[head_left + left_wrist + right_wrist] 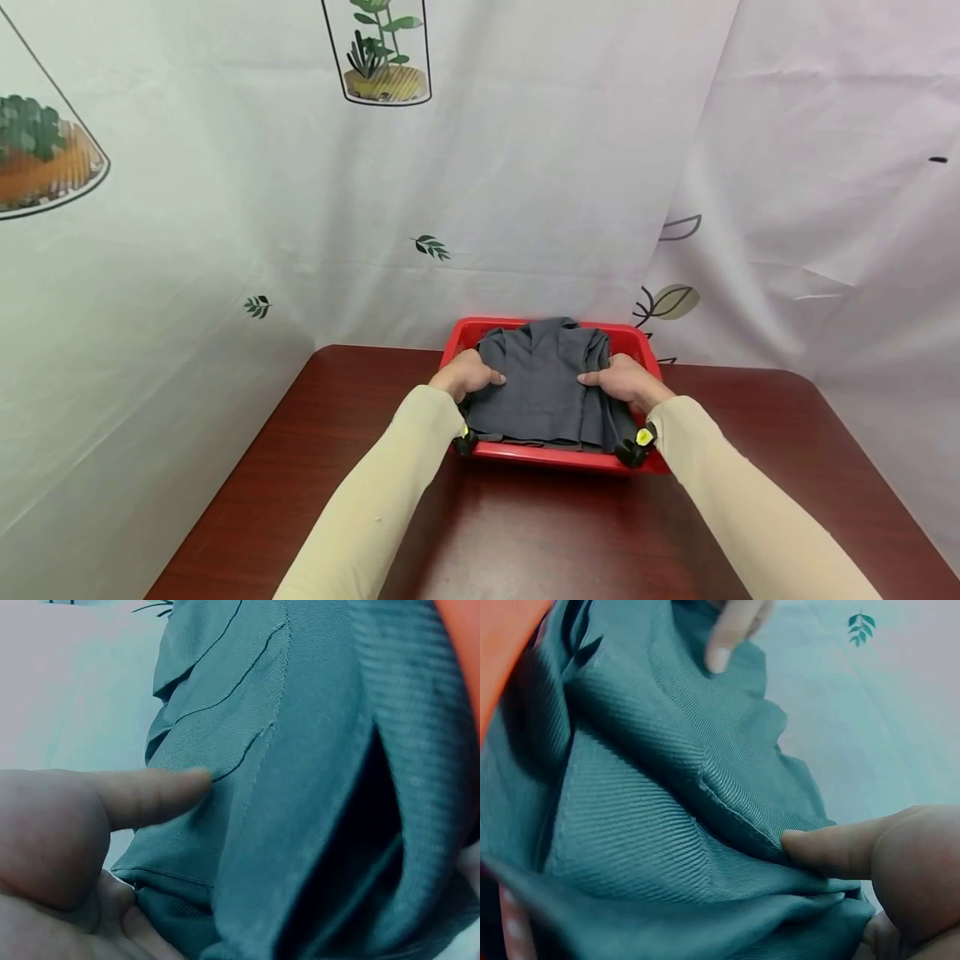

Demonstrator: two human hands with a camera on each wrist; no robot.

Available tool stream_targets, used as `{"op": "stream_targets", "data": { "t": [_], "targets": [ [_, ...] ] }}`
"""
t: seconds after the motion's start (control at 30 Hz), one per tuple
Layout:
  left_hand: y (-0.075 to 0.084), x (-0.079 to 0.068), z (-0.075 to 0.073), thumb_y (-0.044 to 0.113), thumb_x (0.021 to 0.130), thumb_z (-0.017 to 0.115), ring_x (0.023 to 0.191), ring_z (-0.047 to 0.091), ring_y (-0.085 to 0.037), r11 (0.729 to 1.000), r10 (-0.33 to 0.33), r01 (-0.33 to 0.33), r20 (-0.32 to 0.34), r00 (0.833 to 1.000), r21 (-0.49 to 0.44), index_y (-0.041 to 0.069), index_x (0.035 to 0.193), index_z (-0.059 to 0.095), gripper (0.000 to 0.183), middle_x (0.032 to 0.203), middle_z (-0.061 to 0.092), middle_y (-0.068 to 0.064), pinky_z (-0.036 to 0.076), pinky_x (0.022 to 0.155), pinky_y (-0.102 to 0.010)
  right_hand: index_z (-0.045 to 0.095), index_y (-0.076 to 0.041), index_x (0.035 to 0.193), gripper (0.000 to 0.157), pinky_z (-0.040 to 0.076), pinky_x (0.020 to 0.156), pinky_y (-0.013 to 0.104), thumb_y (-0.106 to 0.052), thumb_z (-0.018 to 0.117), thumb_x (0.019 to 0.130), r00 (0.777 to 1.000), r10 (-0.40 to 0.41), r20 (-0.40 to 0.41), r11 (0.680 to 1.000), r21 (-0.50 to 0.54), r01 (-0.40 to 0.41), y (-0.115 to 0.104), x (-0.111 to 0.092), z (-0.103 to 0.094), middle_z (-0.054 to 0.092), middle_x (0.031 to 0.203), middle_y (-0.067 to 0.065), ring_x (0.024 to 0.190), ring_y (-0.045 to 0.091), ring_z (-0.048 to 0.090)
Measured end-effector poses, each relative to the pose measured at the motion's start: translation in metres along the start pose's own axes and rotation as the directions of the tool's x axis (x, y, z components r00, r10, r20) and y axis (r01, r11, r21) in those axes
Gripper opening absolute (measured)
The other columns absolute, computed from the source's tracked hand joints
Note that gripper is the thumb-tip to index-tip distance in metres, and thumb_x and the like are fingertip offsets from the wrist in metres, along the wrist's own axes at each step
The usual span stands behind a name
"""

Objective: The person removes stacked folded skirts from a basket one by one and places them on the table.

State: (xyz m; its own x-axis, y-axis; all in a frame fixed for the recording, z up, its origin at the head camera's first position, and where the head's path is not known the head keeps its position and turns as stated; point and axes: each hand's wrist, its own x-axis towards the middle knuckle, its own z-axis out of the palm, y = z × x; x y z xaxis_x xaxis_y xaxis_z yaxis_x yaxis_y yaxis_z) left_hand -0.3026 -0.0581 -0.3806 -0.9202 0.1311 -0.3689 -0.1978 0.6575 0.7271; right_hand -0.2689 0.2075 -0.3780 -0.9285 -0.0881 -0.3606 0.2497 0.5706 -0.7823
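Note:
A folded dark grey garment of ribbed cloth with stitched seams lies in a red plastic basket. My left hand grips its left side, thumb on top and the other fingers beneath the cloth. On the opposite side my right hand holds the cloth the same way, its thumb pointing inward. In the left wrist view the thumb presses on the garment near a seam. Layered folds of the garment show beside the thumb in the right wrist view.
The basket stands on a dark reddish-brown wooden table, near its far edge. Behind it hangs a white curtain printed with plants and leaves. Black wrist devices touch or overlap the basket's front rim; which one, I cannot tell.

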Motion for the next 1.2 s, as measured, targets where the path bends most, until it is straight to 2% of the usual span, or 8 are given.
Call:
{"op": "stream_targets", "data": {
  "t": [0.2, 0.47, 0.87, 1.03, 1.2],
  "targets": [
    [-0.001, 0.002, -0.002, 0.013, 0.094, 0.072, 0.127, 0.049, -0.033, 1.0, -0.005, 0.005, -0.01, 1.0, 0.007, -0.008, 0.146, 0.041, 0.065, 0.147, 0.046, -0.02, 0.045, 0.105, -0.047, 0.039, 0.016, 0.142, 0.058, 0.052, 0.094, 0.041, -0.016, 0.062, 0.1, 0.997, -0.063, 0.039, 0.992, 0.112, 0.059, 0.002, 0.001, -0.001, 0.054, 0.13, 0.028, 0.108, 0.031, 0.062],
    [0.0, -0.002, -0.004, 0.015, 0.095, 0.07, 0.133, 0.044, -0.034, 1.0, 0.0, 0.0, -0.009, 1.0, 0.014, -0.007, 0.151, 0.035, 0.069, 0.153, 0.04, -0.02, 0.042, 0.108, -0.047, 0.051, 0.01, 0.132, 0.044, 0.057, 0.08, 0.031, -0.016, 0.063, 0.1, 0.996, -0.09, 0.027, 0.982, 0.17, 0.084, 0.003, 0.001, -0.002, 0.064, 0.111, 0.016, 0.086, 0.015, 0.067],
    [0.004, -0.008, -0.009, 0.013, 0.095, 0.07, 0.13, 0.048, -0.036, 0.998, 0.03, -0.033, -0.062, 0.998, -0.046, -0.007, 0.147, 0.039, 0.064, 0.146, 0.047, -0.021, 0.042, 0.108, -0.048, 0.051, 0.009, 0.134, 0.043, 0.058, 0.08, 0.032, -0.016, 0.062, 0.101, 0.993, -0.117, 0.003, 0.961, 0.254, 0.112, -0.003, -0.007, -0.004, 0.067, 0.111, 0.015, 0.086, 0.015, 0.07],
    [0.007, -0.013, -0.013, 0.013, 0.095, 0.07, 0.131, 0.048, -0.036, 0.995, 0.037, -0.042, -0.056, 0.998, -0.093, -0.004, 0.149, 0.038, 0.065, 0.147, 0.046, -0.021, 0.042, 0.108, -0.049, 0.048, 0.009, 0.136, 0.043, 0.059, 0.079, 0.034, -0.015, 0.059, 0.102, 0.99, -0.14, 0.016, 0.949, 0.286, 0.13, -0.007, -0.012, -0.008, 0.069, 0.105, 0.012, 0.085, 0.016, 0.072],
    [0.009, -0.016, -0.018, 0.016, 0.097, 0.068, 0.13, 0.05, -0.036, 0.995, 0.04, -0.044, -0.047, 0.998, -0.092, 0.0, 0.152, 0.037, 0.065, 0.148, 0.046, -0.019, 0.044, 0.105, -0.049, 0.047, 0.009, 0.137, 0.044, 0.06, 0.078, 0.036, -0.015, 0.06, 0.102, 0.987, -0.159, 0.014, 0.942, 0.302, 0.148, -0.012, -0.015, -0.009, 0.069, 0.104, 0.012, 0.083, 0.017, 0.072]
  ]
}}
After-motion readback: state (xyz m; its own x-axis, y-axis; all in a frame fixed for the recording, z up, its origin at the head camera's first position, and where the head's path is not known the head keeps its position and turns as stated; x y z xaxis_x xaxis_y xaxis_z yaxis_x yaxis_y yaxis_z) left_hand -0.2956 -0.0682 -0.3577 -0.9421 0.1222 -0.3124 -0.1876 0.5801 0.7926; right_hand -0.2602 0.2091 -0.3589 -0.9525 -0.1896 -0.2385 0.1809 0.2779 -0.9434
